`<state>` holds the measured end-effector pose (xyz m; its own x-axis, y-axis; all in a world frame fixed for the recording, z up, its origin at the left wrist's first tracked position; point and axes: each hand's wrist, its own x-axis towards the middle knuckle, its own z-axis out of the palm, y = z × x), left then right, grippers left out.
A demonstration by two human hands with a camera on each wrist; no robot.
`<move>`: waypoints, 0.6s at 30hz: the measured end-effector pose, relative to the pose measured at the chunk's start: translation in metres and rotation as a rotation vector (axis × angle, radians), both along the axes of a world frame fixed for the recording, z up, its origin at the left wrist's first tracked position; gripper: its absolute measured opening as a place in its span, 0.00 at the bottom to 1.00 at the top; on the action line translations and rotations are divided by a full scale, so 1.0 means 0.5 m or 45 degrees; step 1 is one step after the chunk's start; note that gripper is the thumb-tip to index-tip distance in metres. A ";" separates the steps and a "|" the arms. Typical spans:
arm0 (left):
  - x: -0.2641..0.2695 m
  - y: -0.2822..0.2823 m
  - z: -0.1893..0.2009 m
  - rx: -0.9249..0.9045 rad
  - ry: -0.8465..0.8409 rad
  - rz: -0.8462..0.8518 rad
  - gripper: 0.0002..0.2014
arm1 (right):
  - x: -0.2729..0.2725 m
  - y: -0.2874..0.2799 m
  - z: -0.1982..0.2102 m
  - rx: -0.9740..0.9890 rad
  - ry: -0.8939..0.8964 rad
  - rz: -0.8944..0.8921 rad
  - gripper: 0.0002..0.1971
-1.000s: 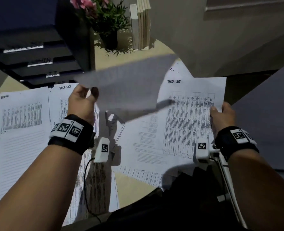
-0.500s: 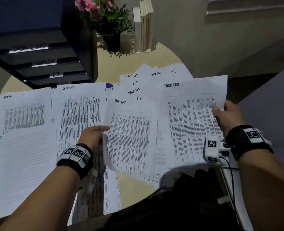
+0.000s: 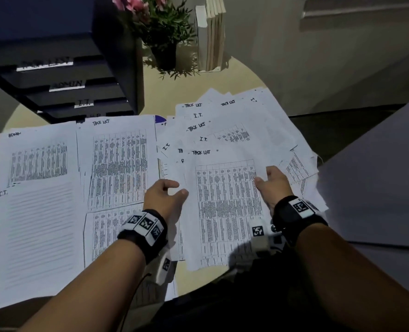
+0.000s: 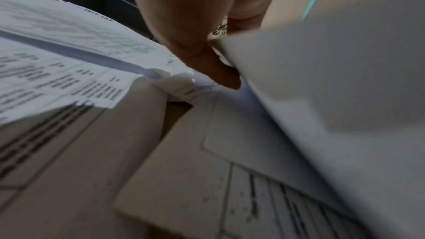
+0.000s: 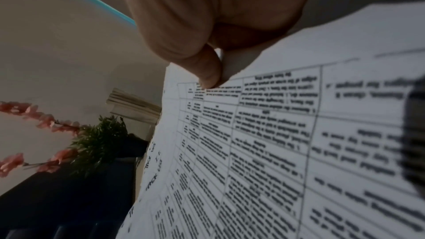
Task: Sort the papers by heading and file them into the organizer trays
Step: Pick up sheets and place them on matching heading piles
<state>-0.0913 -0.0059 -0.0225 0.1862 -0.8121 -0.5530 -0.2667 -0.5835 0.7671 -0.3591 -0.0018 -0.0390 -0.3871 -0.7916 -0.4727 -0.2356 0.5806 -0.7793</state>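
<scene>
While both hands work the same sheet, the head view shows the right hand pinching the right edge of the top "Task List" sheet, thumb on the printed face. The left hand sits at that sheet's left edge, thumb and forefinger parted and loosely curved; whether it has closed on the paper cannot be told from here. The sheet's long axis runs away from the person, heading at the far end. It lies on a fanned unsorted heap of "Task List" and "I.T." pages. To the left of the left hand lies a sorted "Task List" pile; farther left, an Admin and I.T. pile. The black organizer trays stand beyond and to the left, labelled slots facing the person.

The left wrist view shows the thumb tip pressed down beside a lifted sheet edge; the remaining fingers are hidden, so its grip stays undetermined.

The right wrist view confirms the hold: the thumb clamps the sheet's margin against fingers underneath.

Judgement: the matching pile lies leftward of both grips, nearer the left hand, so a handover to that hand looks the likely step.
</scene>
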 end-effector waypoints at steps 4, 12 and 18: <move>0.009 -0.001 -0.008 -0.142 -0.198 -0.096 0.17 | -0.008 0.007 -0.002 -0.002 -0.060 -0.005 0.05; 0.044 -0.005 -0.030 -0.204 0.016 0.055 0.21 | -0.023 0.014 0.019 -0.070 -0.590 0.063 0.08; 0.068 -0.021 -0.028 -0.202 -0.151 0.069 0.07 | 0.003 -0.008 0.032 -0.173 -0.163 0.037 0.05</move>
